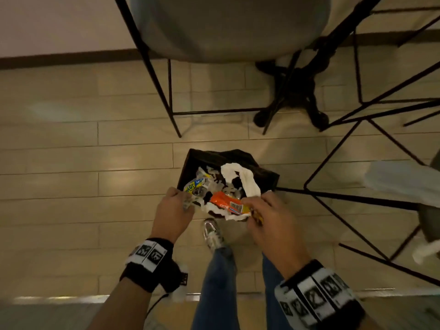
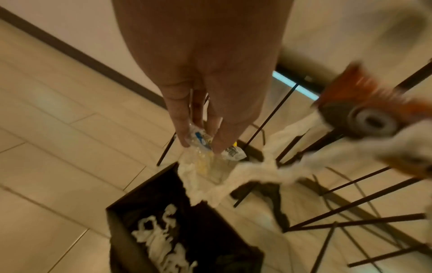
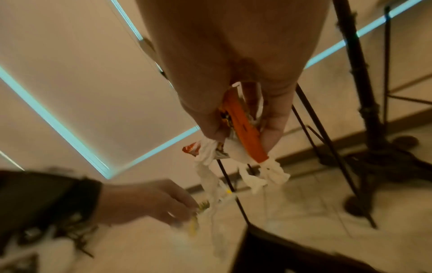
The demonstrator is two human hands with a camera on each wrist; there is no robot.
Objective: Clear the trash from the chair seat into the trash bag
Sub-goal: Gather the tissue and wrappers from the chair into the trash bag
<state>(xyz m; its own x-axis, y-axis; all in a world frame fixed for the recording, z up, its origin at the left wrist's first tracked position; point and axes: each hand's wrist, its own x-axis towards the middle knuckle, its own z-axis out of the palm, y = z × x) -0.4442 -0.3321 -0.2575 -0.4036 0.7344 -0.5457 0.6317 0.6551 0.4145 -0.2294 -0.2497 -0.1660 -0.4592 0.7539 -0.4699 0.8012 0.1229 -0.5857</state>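
The left hand (image 1: 173, 211) pinches a crinkly wrapper (image 1: 194, 186) and the right hand (image 1: 266, 216) grips an orange wrapper (image 1: 226, 204) with white tissue (image 1: 240, 179), both right above the open trash bag (image 1: 190, 160) on the floor.

Your scene is dim and warm-toned. Soft glare patches sit on the floor (image 1: 133, 167) planks in the head view, and straight lines bow toward its edges. Both wrist views smear with motion blur; cool cyan light strips (image 3: 53, 118) glow in the right one.
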